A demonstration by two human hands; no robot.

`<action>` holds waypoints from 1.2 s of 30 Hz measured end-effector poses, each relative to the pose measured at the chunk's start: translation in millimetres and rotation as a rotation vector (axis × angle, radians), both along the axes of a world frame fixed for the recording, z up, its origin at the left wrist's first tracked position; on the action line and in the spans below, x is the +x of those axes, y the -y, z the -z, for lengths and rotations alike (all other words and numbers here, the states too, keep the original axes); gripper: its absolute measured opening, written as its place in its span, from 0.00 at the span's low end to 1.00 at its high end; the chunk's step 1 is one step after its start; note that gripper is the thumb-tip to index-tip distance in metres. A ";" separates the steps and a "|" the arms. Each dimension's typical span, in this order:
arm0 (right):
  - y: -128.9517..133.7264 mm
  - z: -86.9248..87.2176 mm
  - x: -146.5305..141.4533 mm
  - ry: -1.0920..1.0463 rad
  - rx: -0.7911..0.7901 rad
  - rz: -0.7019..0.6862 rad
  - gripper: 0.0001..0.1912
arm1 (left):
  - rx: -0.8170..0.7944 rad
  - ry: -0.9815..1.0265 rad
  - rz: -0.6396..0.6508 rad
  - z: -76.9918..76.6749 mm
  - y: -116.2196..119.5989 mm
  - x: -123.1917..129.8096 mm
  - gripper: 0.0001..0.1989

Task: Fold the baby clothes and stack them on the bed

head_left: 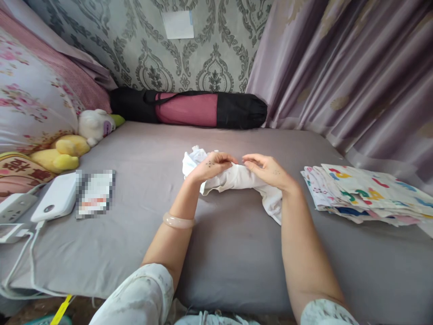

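A crumpled white garment (241,178) lies on the grey sheet in front of me, with a sleeve-like part trailing toward the lower right. My left hand (213,166) is over its left half, fingers bent and closed on the fabric; a pale bangle circles that wrist. On the garment's right half, my right hand (269,170) has thumb and fingers pinched at the upper edge. The fingertips of both hands point toward each other with a small gap between. Part of the grip is hidden behind the fingers and cloth.
Folded patterned cloths (368,194) are stacked at the right. A white power bank (56,196) with cables, a power strip (16,207) and a blurred packet (96,194) lie left. Plush toys (96,126) and a black-and-pink rolled bag (186,108) border the bed (230,266).
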State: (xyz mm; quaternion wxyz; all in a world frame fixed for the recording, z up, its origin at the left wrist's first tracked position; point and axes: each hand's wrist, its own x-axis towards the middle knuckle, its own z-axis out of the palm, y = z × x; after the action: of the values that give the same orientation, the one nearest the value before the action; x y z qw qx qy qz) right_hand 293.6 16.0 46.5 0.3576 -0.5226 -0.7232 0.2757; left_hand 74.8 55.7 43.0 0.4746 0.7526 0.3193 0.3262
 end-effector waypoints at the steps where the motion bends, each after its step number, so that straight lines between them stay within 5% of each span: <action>1: 0.2 -1.7 -8.5 -0.018 -0.008 -0.041 0.16 | -0.015 0.024 -0.001 -0.4 1.0 0.8 0.10; 6: -1.5 2.4 -21.4 0.013 -0.055 -0.060 0.15 | -0.110 0.143 -0.075 1.7 1.0 3.2 0.11; 14: -17.6 27.6 11.7 -0.203 -0.045 0.285 0.21 | -0.044 0.058 -0.304 -3.3 -7.1 -23.6 0.11; 16: -21.7 36.4 16.4 -0.249 -0.056 0.337 0.22 | -0.075 -0.020 -0.279 -7.6 -5.3 -33.2 0.11; 21: -27.8 49.9 17.7 -0.267 -0.087 0.434 0.23 | -0.251 -0.317 0.040 -12.4 -1.7 -46.3 0.08; 27: -27.0 47.6 18.2 -0.265 -0.075 0.480 0.23 | -0.034 -0.503 -0.203 1.1 -10.7 -43.1 0.09; 36: -24.1 47.9 22.7 -0.258 -0.166 0.517 0.25 | -0.018 -0.430 -0.220 18.1 -18.5 -39.4 0.08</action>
State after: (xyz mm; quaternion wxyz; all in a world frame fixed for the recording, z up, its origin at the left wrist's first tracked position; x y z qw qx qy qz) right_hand 316.4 40.1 -1.4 0.4609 -0.6775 -0.4897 0.2979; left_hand 35.4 74.2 25.0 0.3640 0.7612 0.4959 0.2054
